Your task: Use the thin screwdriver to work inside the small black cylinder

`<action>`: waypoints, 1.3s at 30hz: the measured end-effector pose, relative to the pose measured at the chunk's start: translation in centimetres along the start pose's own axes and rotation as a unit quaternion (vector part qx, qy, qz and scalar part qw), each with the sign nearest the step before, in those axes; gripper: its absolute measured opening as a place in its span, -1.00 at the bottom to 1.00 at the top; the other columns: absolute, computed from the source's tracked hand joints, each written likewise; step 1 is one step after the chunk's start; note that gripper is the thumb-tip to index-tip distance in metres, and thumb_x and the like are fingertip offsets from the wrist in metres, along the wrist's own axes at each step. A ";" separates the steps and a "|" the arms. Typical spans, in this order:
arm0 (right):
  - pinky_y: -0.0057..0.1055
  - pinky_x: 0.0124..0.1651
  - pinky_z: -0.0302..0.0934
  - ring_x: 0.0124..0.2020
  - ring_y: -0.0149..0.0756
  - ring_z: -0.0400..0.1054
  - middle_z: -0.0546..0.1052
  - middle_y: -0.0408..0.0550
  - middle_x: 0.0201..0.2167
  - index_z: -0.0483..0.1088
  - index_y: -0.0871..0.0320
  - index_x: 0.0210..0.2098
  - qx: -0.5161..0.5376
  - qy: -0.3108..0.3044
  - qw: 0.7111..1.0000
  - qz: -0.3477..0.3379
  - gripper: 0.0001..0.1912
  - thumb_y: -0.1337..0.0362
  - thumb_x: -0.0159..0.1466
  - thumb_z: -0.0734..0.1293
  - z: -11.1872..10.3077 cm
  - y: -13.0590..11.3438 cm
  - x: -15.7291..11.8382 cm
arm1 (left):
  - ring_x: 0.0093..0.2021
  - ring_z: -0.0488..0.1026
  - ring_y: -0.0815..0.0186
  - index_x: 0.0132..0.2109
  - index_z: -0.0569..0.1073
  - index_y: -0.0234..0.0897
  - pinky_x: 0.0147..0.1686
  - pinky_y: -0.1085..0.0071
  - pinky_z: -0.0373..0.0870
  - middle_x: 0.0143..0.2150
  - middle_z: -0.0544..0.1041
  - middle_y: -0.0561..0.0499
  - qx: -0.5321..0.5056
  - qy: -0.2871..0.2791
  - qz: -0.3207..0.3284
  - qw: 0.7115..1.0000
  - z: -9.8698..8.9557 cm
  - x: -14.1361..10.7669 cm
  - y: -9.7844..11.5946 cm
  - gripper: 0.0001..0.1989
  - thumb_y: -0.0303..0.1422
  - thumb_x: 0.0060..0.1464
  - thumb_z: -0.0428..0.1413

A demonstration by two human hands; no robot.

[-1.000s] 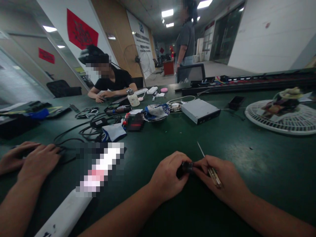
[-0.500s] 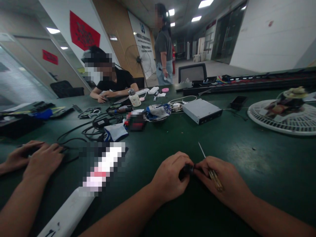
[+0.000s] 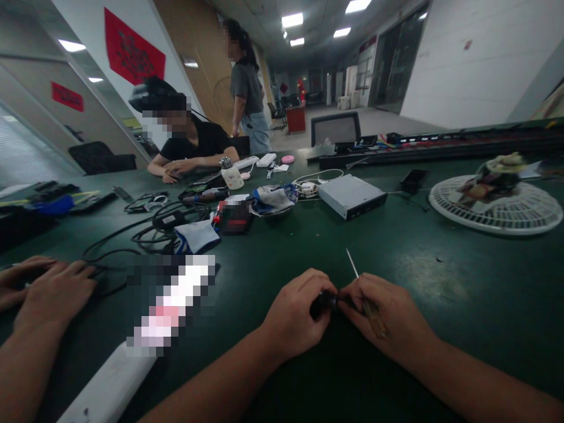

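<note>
Dark green workbench (image 3: 423, 264) stretched before you. Your left hand (image 3: 295, 317) curled its fingers closed around a small dark part (image 3: 324, 301) above the surface; your right hand (image 3: 383, 311) gripped a slim screwdriver (image 3: 372, 311), shaft angled up, both hands meeting to brace each other.

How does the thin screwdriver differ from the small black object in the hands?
The amber-handled screwdriver is long and thin; the small black object is short and stubby. The right hand holds the screwdriver, the left hand the black object. Both are held close together above the dark green table.
</note>
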State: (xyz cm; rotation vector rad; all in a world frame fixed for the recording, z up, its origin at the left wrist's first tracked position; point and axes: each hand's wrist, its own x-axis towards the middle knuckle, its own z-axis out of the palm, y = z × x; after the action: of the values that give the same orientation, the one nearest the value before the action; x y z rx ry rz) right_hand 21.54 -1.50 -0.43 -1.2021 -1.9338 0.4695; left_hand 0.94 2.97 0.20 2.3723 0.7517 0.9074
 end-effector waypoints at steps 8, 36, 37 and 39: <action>-0.29 -0.15 0.35 -0.21 -0.23 0.51 0.59 -0.03 -0.21 0.34 0.08 -0.24 0.051 0.007 0.998 0.025 -0.95 0.35 0.35 0.31 -0.3 -0.8 0.3 | -0.12 0.44 0.24 -0.15 0.40 -0.24 -0.13 0.30 0.42 -0.13 0.46 -0.02 0.006 0.060 -0.057 0.997 0.0 0.3 0.0 -0.67 -0.68 -0.04 0.13; -0.24 -0.19 0.31 -0.27 -0.23 0.46 0.58 -0.05 -0.36 0.57 0.09 -0.24 0.191 0.009 0.981 -0.047 -0.68 0.33 0.45 0.18 -1.1 -0.7 0.5 | -0.12 0.43 0.23 -0.19 0.36 -0.22 -0.15 0.31 0.39 -0.15 0.44 -0.02 0.015 0.060 -0.047 0.997 -0.1 0.2 -0.1 -0.65 -0.73 -0.07 0.10; -0.25 -0.20 0.31 -0.27 -0.24 0.46 0.57 -0.05 -0.35 0.56 0.09 -0.25 0.180 0.014 0.983 -0.038 -0.69 0.33 0.45 0.19 -1.0 -0.7 0.5 | -0.12 0.43 0.22 -0.18 0.36 -0.22 -0.15 0.31 0.39 -0.15 0.44 -0.03 0.018 0.058 -0.046 0.997 -0.1 0.2 -0.1 -0.65 -0.72 -0.06 0.09; -0.27 -0.22 0.30 -0.31 -0.25 0.44 0.56 -0.06 -0.38 0.55 0.10 -0.29 0.159 0.011 0.987 -0.020 -0.70 0.33 0.45 0.20 -1.0 -0.8 0.6 | -0.12 0.43 0.22 -0.19 0.36 -0.22 -0.16 0.31 0.40 -0.15 0.44 -0.03 0.028 0.059 -0.050 0.997 -0.1 0.2 -0.1 -0.67 -0.71 -0.04 0.09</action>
State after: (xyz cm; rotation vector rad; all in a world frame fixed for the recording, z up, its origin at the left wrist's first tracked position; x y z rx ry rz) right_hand 21.69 -1.48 0.96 -0.9578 -1.7795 0.7102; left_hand 0.99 3.19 0.27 2.3216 0.9448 1.0028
